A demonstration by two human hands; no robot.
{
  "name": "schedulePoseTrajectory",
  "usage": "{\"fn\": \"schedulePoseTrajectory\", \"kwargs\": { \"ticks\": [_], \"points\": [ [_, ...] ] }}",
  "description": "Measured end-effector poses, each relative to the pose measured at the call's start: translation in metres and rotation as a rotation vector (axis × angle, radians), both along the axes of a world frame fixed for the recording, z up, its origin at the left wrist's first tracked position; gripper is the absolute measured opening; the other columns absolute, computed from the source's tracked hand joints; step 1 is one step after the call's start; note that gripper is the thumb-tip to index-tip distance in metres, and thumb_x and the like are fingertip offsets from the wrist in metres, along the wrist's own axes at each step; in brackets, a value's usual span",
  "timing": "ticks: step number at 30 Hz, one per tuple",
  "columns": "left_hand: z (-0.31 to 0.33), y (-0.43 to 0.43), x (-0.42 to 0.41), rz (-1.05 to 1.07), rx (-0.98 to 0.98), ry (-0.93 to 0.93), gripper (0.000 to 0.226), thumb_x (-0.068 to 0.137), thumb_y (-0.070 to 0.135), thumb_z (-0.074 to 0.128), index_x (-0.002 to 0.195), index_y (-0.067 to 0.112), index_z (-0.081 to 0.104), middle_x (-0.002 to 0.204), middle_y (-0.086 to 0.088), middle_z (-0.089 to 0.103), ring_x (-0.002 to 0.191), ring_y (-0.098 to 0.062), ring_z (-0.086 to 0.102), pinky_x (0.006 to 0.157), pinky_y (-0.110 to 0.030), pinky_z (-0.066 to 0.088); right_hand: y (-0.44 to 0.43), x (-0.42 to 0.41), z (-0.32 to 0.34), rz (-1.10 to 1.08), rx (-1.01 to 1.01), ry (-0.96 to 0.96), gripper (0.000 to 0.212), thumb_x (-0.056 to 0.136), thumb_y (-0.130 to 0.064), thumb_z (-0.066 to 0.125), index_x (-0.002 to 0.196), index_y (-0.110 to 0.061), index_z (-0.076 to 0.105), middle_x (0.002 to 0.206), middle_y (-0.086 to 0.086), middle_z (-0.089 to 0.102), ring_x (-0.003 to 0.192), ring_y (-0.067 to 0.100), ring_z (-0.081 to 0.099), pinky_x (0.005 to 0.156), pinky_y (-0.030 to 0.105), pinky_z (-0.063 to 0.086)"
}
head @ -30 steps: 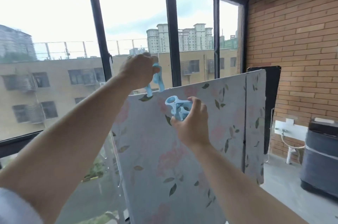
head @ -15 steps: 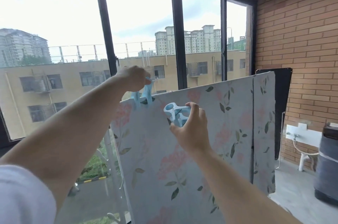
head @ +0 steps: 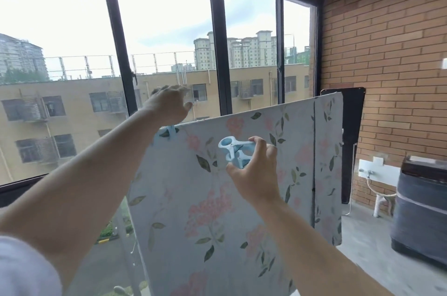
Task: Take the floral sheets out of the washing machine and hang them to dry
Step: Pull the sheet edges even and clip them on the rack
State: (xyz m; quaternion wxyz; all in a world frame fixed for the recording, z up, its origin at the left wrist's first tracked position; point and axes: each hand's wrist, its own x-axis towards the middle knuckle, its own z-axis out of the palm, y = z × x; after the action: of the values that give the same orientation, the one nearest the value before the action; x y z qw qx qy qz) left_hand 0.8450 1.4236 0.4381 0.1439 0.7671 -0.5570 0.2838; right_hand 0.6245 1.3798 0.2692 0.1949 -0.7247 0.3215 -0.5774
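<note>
At the left end of the hanging floral sheet (head: 205, 211), a pale blue clipped peg (head: 170, 133) sits on the top edge, and the left hand (head: 169, 107) hovers just above it. Its fingers (head: 174, 93) are released and loosely spread. They hold nothing, and I cannot tell if the palm touches the peg.

From this peg the top edge of the sheet runs to the right and away, toward the far brick wall. This is the long axis that matters for the next move. The sheet hides the rail under it.

Further right, the right hand (head: 256, 174) is in front of the sheet, a little below that edge. Thumb and curled fingers pinch a small bundle of spare pegs (head: 233, 150) of the same blue. The handles point up and left, toward the edge.

The free stretch of the edge lies above and beyond the right hand, which is nearer to it than the left. I judge that the next peg belongs there, to the right of the first one.

At the far right, the washing machine (head: 420, 211) stands on the floor, well apart from the sheet.
</note>
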Motion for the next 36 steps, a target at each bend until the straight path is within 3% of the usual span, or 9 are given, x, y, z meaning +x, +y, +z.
{"fn": "schedulePoseTrajectory", "kwargs": {
  "ticks": [5, 9, 14, 17, 20, 25, 32, 36],
  "points": [
    [-0.040, -0.028, -0.061, -0.267, -0.081, -0.055, 0.030, 0.098, 0.029, 0.057, 0.127, 0.023, 0.063, 0.136, -0.001, 0.061, 0.127, -0.024, 0.054, 0.111, -0.045, 0.037, -0.019, -0.051, -0.012, -0.070, 0.028, -0.019, 0.068, 0.076, -0.025, 0.077, 0.133, -0.018, 0.041, 0.119, 0.008, 0.039, 0.103, 0.026, 0.052, 0.082, 0.032, 0.055],
    [-0.069, -0.062, -0.105, -0.353, -0.046, -0.092, 0.023, 0.098, 0.030, 0.059, 0.118, 0.028, 0.067, 0.126, 0.004, 0.063, 0.116, -0.021, 0.058, 0.103, -0.040, 0.040, -0.051, -0.109, -0.022, -0.162, 0.039, -0.006, 0.067, 0.077, -0.026, 0.077, 0.133, -0.017, 0.041, 0.121, 0.011, 0.045, 0.104, 0.024, 0.052, 0.085, 0.039, 0.057],
    [-0.091, -0.132, -0.157, -0.424, 0.028, -0.112, 0.029, 0.096, 0.034, 0.060, 0.124, 0.029, 0.065, 0.132, 0.006, 0.061, 0.123, -0.020, 0.056, 0.107, -0.039, 0.041, -0.113, -0.177, -0.031, -0.305, 0.056, -0.039, 0.068, 0.078, -0.032, 0.079, 0.132, -0.017, 0.040, 0.122, 0.010, 0.049, 0.103, 0.017, 0.050, 0.078, 0.027, 0.056],
    [-0.099, -0.175, -0.178, -0.462, 0.041, -0.091, 0.026, 0.096, 0.034, 0.061, 0.121, 0.028, 0.067, 0.128, 0.005, 0.062, 0.118, -0.021, 0.058, 0.104, -0.040, 0.043, -0.144, -0.201, -0.039, -0.352, 0.049, -0.015, 0.069, 0.078, -0.035, 0.079, 0.132, -0.018, 0.040, 0.119, 0.006, 0.050, 0.099, 0.014, 0.050, 0.072, 0.014, 0.047],
    [-0.113, -0.243, -0.209, -0.514, 0.010, -0.052, 0.025, 0.095, 0.035, 0.061, 0.119, 0.030, 0.067, 0.127, 0.006, 0.061, 0.115, -0.021, 0.059, 0.103, -0.039, 0.041, -0.197, -0.234, -0.049, -0.425, 0.031, 0.053, 0.072, 0.078, -0.040, 0.080, 0.134, -0.018, 0.041, 0.122, 0.004, 0.051, 0.099, 0.009, 0.049, 0.070, 0.009, 0.040],
    [-0.122, -0.371, -0.253, -0.553, -0.025, -0.055, 0.030, 0.096, 0.036, 0.058, 0.124, 0.029, 0.065, 0.133, 0.007, 0.059, 0.121, -0.020, 0.057, 0.105, -0.039, 0.039, -0.305, -0.279, -0.046, -0.498, 0.019, 0.139, 0.071, 0.079, -0.037, 0.079, 0.135, -0.016, 0.040, 0.124, 0.007, 0.051, 0.105, 0.017, 0.048, 0.079, 0.028, 0.049],
    [-0.100, -0.543, -0.294, -0.541, -0.083, -0.013, 0.029, 0.095, 0.032, 0.058, 0.122, 0.027, 0.067, 0.130, 0.004, 0.060, 0.120, -0.022, 0.056, 0.101, -0.039, 0.039, -0.462, -0.317, -0.015, -0.501, -0.080, 0.221, 0.072, 0.077, -0.042, 0.075, 0.135, -0.021, 0.040, 0.121, 0.001, 0.047, 0.100, 0.013, 0.044, 0.067, 0.018, 0.034],
    [-0.097, -0.626, -0.310, -0.454, -0.084, -0.021, 0.029, 0.094, 0.033, 0.057, 0.121, 0.026, 0.067, 0.130, 0.003, 0.060, 0.121, -0.022, 0.055, 0.103, -0.039, 0.040, -0.542, -0.340, -0.015, -0.481, -0.115, 0.325, 0.076, 0.076, -0.042, 0.078, 0.137, -0.023, 0.037, 0.125, 0.002, 0.045, 0.107, 0.017, 0.047, 0.076, 0.021, 0.039]
  ]
}}
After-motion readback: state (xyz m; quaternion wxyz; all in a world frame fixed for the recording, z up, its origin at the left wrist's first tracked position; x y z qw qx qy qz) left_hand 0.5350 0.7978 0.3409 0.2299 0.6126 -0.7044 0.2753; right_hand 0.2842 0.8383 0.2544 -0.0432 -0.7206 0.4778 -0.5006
